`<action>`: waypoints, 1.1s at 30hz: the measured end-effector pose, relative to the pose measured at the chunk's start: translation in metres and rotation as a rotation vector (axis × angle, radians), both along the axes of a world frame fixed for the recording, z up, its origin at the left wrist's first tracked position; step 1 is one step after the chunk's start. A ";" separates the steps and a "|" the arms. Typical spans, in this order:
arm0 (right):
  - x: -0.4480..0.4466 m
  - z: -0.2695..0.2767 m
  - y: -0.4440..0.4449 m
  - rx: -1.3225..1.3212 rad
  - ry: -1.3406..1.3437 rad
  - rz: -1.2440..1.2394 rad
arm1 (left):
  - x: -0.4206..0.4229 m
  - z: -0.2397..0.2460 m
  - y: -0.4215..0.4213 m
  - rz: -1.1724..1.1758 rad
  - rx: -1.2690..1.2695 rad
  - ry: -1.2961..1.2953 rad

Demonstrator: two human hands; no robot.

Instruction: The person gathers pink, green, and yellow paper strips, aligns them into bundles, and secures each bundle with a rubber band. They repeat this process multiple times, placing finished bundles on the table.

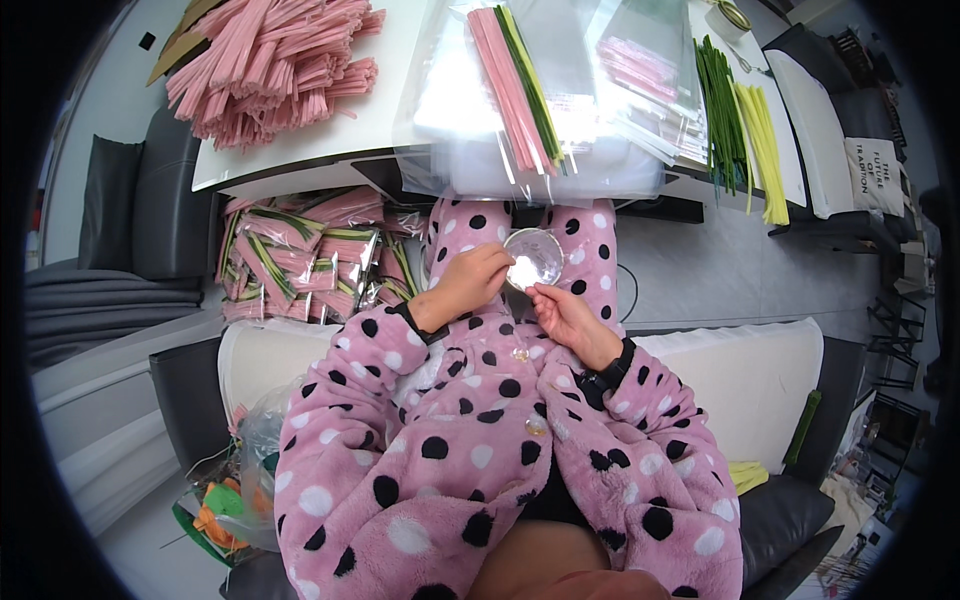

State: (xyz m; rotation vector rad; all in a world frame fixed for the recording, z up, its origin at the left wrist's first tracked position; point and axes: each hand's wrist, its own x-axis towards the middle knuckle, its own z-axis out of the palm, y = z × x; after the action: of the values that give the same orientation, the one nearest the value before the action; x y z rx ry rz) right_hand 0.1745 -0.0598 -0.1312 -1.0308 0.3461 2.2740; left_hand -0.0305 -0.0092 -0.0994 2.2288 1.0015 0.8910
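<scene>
Above my lap, my left hand (474,279) pinches the left rim of a round, clear, shiny object (536,255) with a pale gold edge; whether it is a tape roll or a shallow dish I cannot tell. My right hand (568,319) grips its lower edge between thumb and fingers. Beyond my knees, a bundle of pink chenille stems (510,94), with green and yellow stems (534,90) along its right side, lies on a stack of clear plastic bags (442,135) that overhangs the edge of the white table (300,154).
A pile of pink stems (270,71) covers the table's left end. Green stems (720,112), yellow stems (761,150), a tape roll (727,21) and scissors (750,64) lie at its right. Several bagged bundles (307,259) are heaped left of my knees. A plastic bag (262,442) sits at lower left.
</scene>
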 end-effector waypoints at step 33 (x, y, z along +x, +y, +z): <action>-0.003 0.003 0.000 0.022 -0.038 0.001 | 0.015 0.003 -0.007 -0.175 -0.051 0.204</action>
State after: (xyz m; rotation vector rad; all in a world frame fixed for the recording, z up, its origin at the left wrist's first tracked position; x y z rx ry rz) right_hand 0.1718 -0.0602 -0.1287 -1.0624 0.3039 2.2510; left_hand -0.0152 -0.0165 -0.0963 2.3559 0.8897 0.5643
